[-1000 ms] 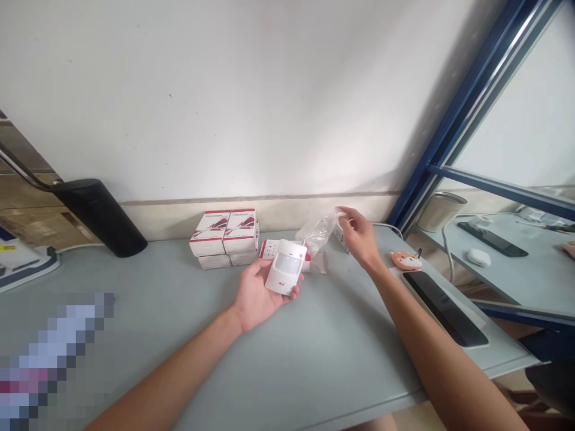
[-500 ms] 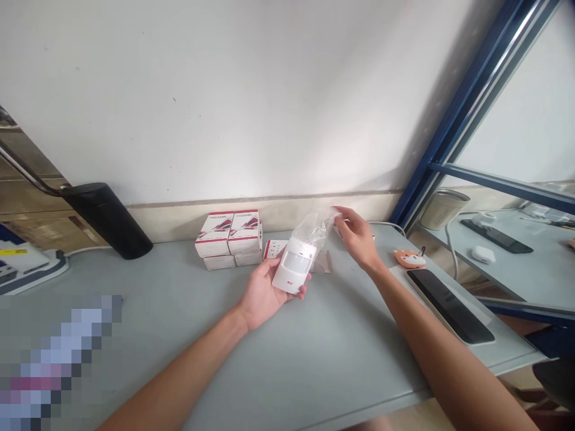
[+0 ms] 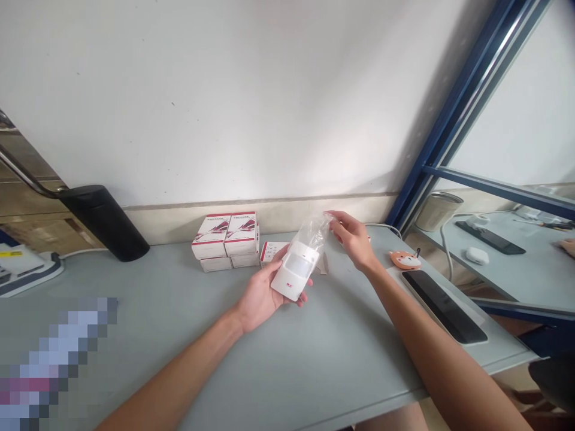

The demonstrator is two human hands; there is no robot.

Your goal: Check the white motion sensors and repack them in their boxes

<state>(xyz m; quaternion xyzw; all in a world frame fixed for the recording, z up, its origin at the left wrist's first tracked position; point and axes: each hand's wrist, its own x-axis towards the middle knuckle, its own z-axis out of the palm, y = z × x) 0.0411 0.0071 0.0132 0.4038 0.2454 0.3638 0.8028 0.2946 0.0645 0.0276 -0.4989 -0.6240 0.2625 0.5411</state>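
My left hand (image 3: 265,293) is wrapped round a white motion sensor (image 3: 294,272) with a pale window and a small red mark, held tilted above the desk. A clear plastic bag (image 3: 314,230) covers the sensor's upper end and extends beyond it. The fingers of my right hand (image 3: 353,239) pinch the bag's far end. Behind the sensor a white and red box (image 3: 270,250) is partly hidden, with a cardboard flap beside it.
Stacked white and red boxes (image 3: 224,239) stand against the wall, left of my hands. A black cylinder (image 3: 108,224) leans farther left. On the right lie an orange animal-faced item (image 3: 405,260) and a black-faced slab (image 3: 442,305), near a blue-framed mirror (image 3: 494,194).
The bag's far end and my right hand have come slightly closer to the sensor. The view has shifted a little; both hands keep their hold.
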